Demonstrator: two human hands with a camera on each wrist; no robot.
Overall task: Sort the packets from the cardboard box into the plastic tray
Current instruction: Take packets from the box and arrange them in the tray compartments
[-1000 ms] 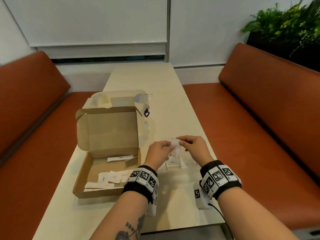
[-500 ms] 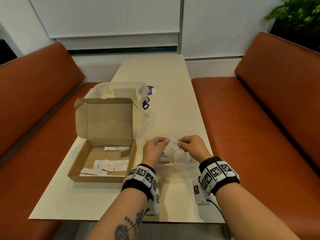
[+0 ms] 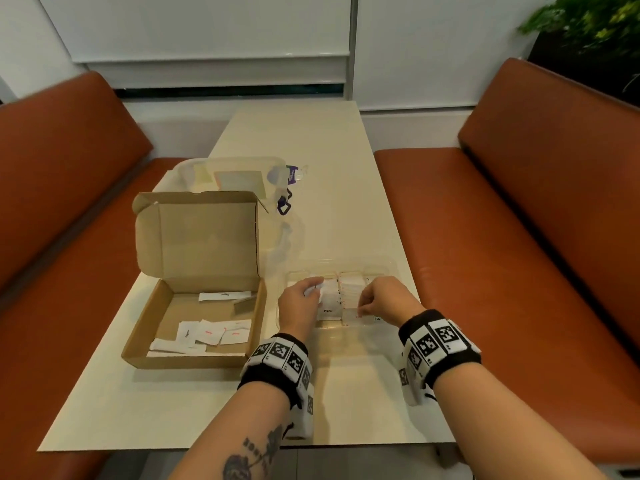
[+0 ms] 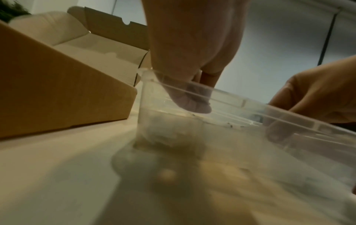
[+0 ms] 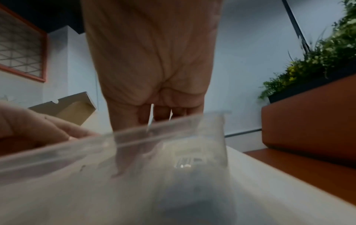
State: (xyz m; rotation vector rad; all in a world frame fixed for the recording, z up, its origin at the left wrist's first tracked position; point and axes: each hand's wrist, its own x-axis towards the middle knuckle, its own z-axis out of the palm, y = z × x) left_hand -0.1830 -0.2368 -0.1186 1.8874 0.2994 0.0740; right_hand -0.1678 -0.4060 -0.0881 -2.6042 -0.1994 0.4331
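Note:
An open cardboard box (image 3: 187,362) lies on the left of the table, with several white packets (image 3: 207,332) in it. Right of it stands a clear plastic tray (image 3: 346,264) with white packets stacked in its compartments. Both my hands reach down into the tray. My left hand (image 3: 313,289) curls its fingers on a white packet at the left compartment. Its thumb (image 4: 192,103) shows through the tray wall (image 4: 250,110). My right hand (image 3: 360,310) pinches a packet (image 3: 349,314) at the near end of the neighbouring compartment. Thin packet edges (image 5: 150,120) show between its fingers.
Behind the box sits a clear lidded container (image 3: 235,178) with purple clips. Orange benches (image 3: 519,237) run along both sides of the cream table (image 3: 311,150). A plant (image 3: 588,26) stands at the back right. The table's near edge is close to my forearms.
Both hands held one packet together above the tray. They have since lowered into the tray and moved apart, the right hand coming nearer to me.

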